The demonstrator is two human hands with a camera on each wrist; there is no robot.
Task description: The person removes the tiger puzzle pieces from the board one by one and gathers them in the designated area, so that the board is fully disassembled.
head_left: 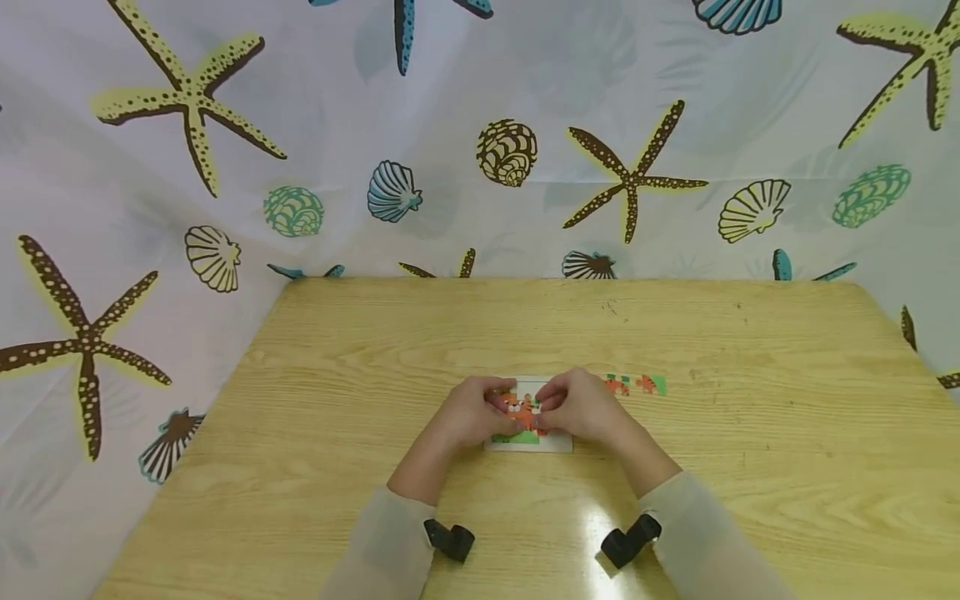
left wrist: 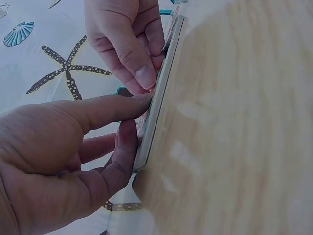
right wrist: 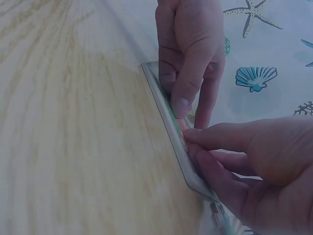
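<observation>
A small jigsaw puzzle (head_left: 517,438) with an orange tiger picture lies in a white-bordered tray (head_left: 557,445) on the table. My left hand (head_left: 476,412) rests over the tray's left side, thumb pressing the tiger pieces and index finger along the upper edge. From the right, my right hand (head_left: 591,407) pinches a puzzle piece (head_left: 536,403) between thumb and fingertips, low against the picture. In the left wrist view the two thumbs nearly meet above the tray (left wrist: 159,103). The right wrist view shows orange and green pieces (right wrist: 181,125) under the fingertips; the pinched piece is mostly hidden.
Loose puzzle pieces, orange with green (head_left: 617,384) and orange striped (head_left: 651,384), lie just right of the tray. The wooden table (head_left: 360,350) meets a hanging cloth (head_left: 450,100) with shells and starfish at its back and sides.
</observation>
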